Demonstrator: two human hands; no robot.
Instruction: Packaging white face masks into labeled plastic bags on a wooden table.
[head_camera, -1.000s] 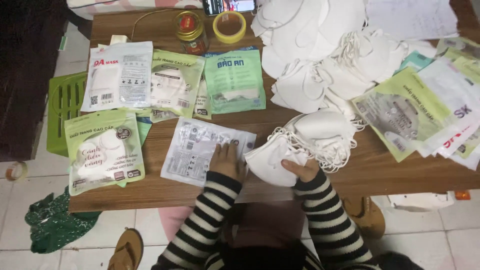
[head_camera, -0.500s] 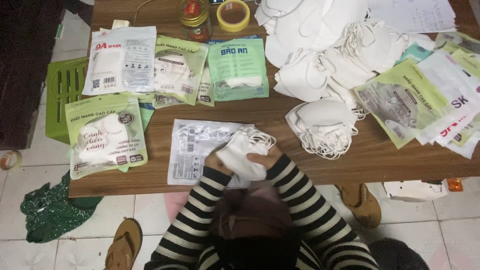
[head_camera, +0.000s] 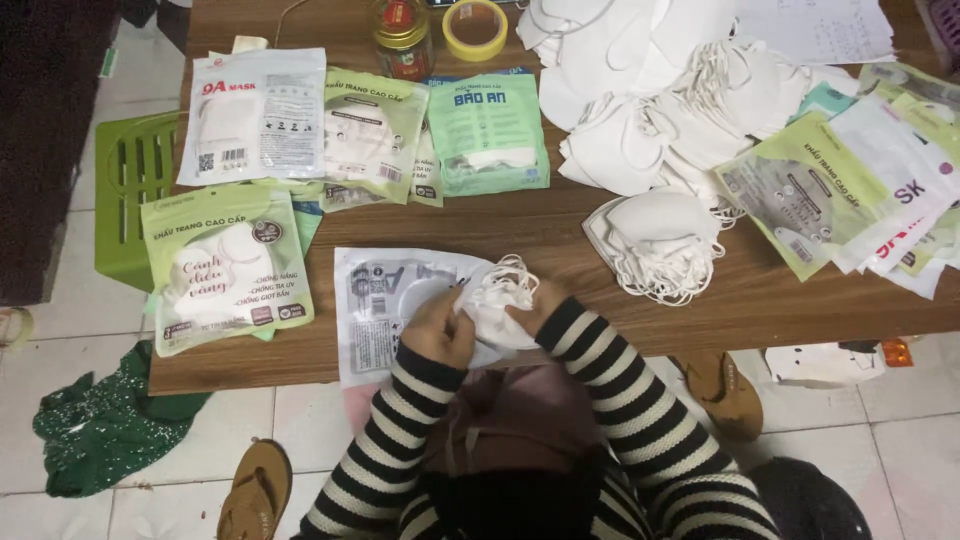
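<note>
Right now, hands: the left hand (head_camera: 437, 328) and the right hand (head_camera: 535, 300) are both closed around one white face mask (head_camera: 497, 303), meeting over the near edge of the wooden table (head_camera: 560, 232).
Left hand: fingers curled onto the mask's left side, knuckles up; the striped sleeve runs back toward the body.
Right hand: mostly hidden behind the mask, fingers wrapped on its right side; how tightly I cannot tell.
Mask: bunched between the two hands, its elastic loops piled on top, held just above a clear plastic packet.
Clear packet (head_camera: 385, 300): lies flat on the table under the hands, its lower edge hanging over the table's rim.
Stack to the right: a pile of white cup masks (head_camera: 660, 240) with loose ear loops, near the right hand but apart from it.
Far heap: many more loose white masks (head_camera: 660, 90) spread across the back of the table.
Left side: a green-and-white packed mask bag (head_camera: 225, 270), with a white packet (head_camera: 255, 115) behind it and a teal packet (head_camera: 490, 130) farther along.
Right side: a fan of empty bags (head_camera: 850, 185) overlapping one another.
Back edge: a jar with a gold lid (head_camera: 402, 35) beside a roll of yellow tape (head_camera: 474, 25).
Floor: a green plastic crate (head_camera: 135, 190) left of the table, a brown sandal (head_camera: 255, 490) below.
</note>
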